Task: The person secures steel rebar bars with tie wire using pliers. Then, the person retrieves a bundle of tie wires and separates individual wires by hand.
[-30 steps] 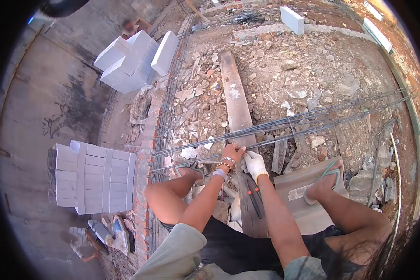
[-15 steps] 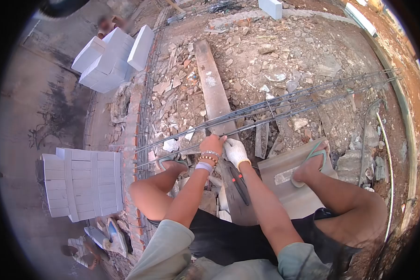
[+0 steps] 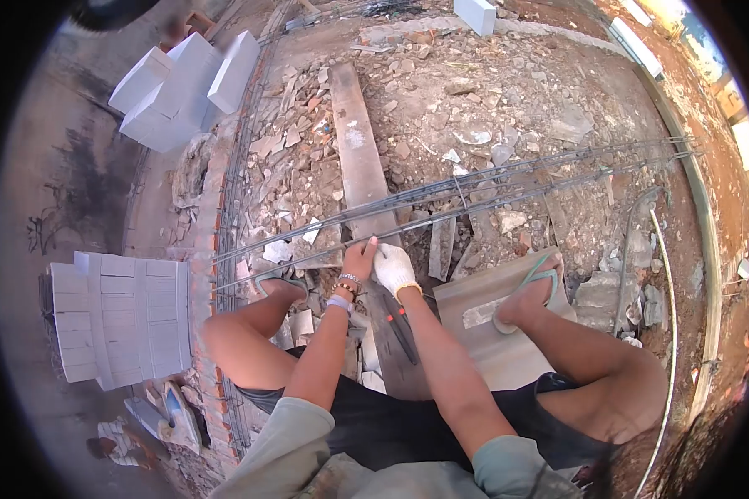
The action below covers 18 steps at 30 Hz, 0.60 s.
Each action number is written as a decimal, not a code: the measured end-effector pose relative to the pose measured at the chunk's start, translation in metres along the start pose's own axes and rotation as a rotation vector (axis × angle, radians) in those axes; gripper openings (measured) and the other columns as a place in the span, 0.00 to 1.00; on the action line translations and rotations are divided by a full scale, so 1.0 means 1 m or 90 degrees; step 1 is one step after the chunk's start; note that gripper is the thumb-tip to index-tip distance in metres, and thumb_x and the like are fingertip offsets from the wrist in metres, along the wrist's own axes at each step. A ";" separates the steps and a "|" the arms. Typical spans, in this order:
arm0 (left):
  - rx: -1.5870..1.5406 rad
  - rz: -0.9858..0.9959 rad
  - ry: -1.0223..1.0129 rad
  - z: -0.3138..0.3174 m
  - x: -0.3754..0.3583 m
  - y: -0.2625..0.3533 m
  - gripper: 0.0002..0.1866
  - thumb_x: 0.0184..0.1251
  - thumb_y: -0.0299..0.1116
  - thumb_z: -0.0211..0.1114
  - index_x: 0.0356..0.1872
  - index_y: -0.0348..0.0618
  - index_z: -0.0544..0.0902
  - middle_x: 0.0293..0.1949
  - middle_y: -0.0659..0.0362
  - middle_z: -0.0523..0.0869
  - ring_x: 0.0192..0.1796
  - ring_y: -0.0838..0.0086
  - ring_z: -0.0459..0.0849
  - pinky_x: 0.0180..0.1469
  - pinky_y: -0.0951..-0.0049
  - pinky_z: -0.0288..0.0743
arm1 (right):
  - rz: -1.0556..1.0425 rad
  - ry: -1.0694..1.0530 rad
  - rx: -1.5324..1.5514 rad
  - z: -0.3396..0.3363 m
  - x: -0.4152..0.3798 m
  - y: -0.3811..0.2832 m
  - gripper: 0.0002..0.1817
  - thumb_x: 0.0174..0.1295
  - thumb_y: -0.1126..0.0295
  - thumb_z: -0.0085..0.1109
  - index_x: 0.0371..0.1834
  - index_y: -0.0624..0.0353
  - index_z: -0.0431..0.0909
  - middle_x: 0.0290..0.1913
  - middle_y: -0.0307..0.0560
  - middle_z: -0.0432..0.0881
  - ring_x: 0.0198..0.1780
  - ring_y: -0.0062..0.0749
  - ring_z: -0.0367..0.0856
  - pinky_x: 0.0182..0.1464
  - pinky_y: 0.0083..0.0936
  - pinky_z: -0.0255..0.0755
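Note:
My bare left hand [image 3: 359,259], with bracelets at the wrist, has its fingers closed around the near steel bar of a long rebar frame [image 3: 516,193]. Beside it, my right hand [image 3: 394,268] in a white knit glove is closed at the same bar. What the gloved fingers pinch is too small to make out. A dark tool with red-marked handles [image 3: 403,334] lies just below the hands, on a wooden plank [image 3: 362,158]. That plank runs beneath the bars, away from me.
Grey blocks [image 3: 125,320] are stacked at left, and more blocks [image 3: 175,96] stand at upper left near a person. Another person [image 3: 116,441] is at lower left. Rubble [image 3: 466,100] covers the ground. My sandalled foot [image 3: 528,291] rests on a curved sheet [image 3: 499,337].
The whole view has shifted, so most things appear farther left. Both hands stay close together at the near bar; the left thumb now points up more plainly.

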<state>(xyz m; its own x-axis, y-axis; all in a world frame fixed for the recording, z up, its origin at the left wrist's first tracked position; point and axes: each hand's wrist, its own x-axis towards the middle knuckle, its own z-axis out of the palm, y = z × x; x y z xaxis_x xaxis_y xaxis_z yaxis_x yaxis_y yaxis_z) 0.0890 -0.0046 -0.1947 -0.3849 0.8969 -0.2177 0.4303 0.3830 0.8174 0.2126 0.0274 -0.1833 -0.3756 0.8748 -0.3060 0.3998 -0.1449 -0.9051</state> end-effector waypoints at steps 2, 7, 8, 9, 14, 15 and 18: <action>-0.064 -0.022 -0.028 -0.003 -0.001 -0.001 0.25 0.75 0.53 0.56 0.46 0.38 0.88 0.36 0.51 0.90 0.40 0.68 0.86 0.48 0.68 0.76 | -0.033 0.029 -0.079 0.005 0.000 -0.001 0.19 0.70 0.58 0.49 0.46 0.62 0.83 0.41 0.62 0.85 0.45 0.58 0.83 0.47 0.46 0.76; -0.092 -0.047 -0.002 0.004 -0.005 0.002 0.22 0.76 0.50 0.57 0.46 0.39 0.88 0.36 0.53 0.90 0.40 0.71 0.86 0.47 0.69 0.77 | -0.030 0.036 -0.140 0.004 -0.002 -0.005 0.19 0.68 0.58 0.47 0.46 0.58 0.84 0.45 0.64 0.84 0.50 0.61 0.81 0.52 0.49 0.74; -0.045 -0.038 0.022 0.002 -0.008 0.015 0.22 0.75 0.50 0.57 0.45 0.39 0.89 0.35 0.51 0.90 0.39 0.69 0.87 0.47 0.68 0.77 | -0.043 0.054 -0.149 0.005 -0.004 -0.005 0.19 0.68 0.58 0.46 0.45 0.59 0.84 0.45 0.64 0.84 0.50 0.60 0.81 0.52 0.49 0.74; -0.011 -0.012 0.054 0.005 -0.005 0.007 0.23 0.75 0.50 0.57 0.44 0.39 0.89 0.34 0.49 0.90 0.39 0.65 0.88 0.46 0.66 0.77 | -0.044 0.039 -0.146 0.008 -0.004 -0.004 0.19 0.68 0.58 0.46 0.44 0.59 0.84 0.45 0.63 0.84 0.50 0.60 0.81 0.52 0.50 0.74; 0.042 0.055 0.058 0.020 0.010 -0.027 0.26 0.77 0.49 0.50 0.34 0.37 0.87 0.31 0.45 0.88 0.37 0.52 0.87 0.43 0.57 0.76 | -0.042 0.065 -0.155 -0.003 -0.019 -0.002 0.18 0.67 0.58 0.48 0.47 0.56 0.83 0.48 0.60 0.84 0.50 0.57 0.82 0.53 0.49 0.74; 0.063 0.074 0.029 0.020 0.022 -0.044 0.26 0.77 0.50 0.50 0.34 0.37 0.86 0.31 0.46 0.88 0.37 0.53 0.87 0.43 0.56 0.75 | -0.075 0.045 -0.174 0.002 -0.014 0.007 0.18 0.68 0.59 0.48 0.47 0.57 0.83 0.47 0.60 0.85 0.49 0.57 0.83 0.53 0.48 0.75; 0.066 0.122 -0.023 0.010 0.033 -0.055 0.28 0.79 0.50 0.49 0.33 0.34 0.85 0.29 0.50 0.87 0.32 0.61 0.85 0.39 0.61 0.76 | -0.025 0.032 -0.186 -0.011 -0.035 -0.021 0.17 0.65 0.59 0.51 0.41 0.60 0.84 0.43 0.59 0.85 0.47 0.56 0.84 0.51 0.48 0.76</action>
<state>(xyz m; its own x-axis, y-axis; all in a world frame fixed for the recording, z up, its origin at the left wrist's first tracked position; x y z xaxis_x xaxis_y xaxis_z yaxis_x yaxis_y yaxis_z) 0.0606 0.0058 -0.2517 -0.2593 0.9621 -0.0848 0.5752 0.2244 0.7866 0.2260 0.0053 -0.1501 -0.3561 0.9002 -0.2505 0.6125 0.0224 -0.7902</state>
